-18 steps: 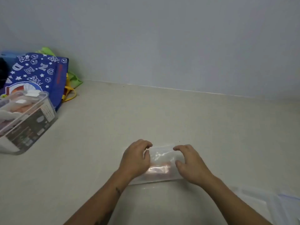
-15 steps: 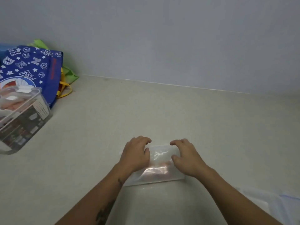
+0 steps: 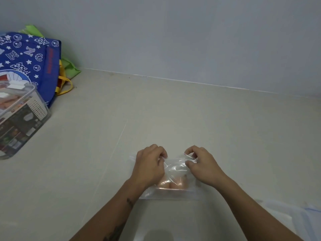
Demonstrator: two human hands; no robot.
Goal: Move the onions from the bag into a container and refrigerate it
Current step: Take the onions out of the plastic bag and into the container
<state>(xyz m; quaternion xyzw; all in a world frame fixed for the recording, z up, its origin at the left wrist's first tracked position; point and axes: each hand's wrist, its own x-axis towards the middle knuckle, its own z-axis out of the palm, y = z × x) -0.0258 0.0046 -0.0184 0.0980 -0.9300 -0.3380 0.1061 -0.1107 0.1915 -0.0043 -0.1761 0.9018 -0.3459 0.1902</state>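
A clear plastic bag lies flat on the pale beige countertop. The pinkish-brown onions sit bunched in its near end, touching one another; how many there are cannot be told. Nearer than the bag and to its right lies a translucent plastic piece with a blue edge, too blurred to identify. Well to the bag's left stands a clear plastic storage box with a white perforated insert and a dark printed label; its contents are indistinct. Farther than the bag and still to its left, a blue tote printed with white stars stands against the grey wall, with a green bag behind it. The left hand and right hand lie over the bag's far end, near each other but apart. The fingers of both are curled, and each hand pinches the film at the bag's mouth.
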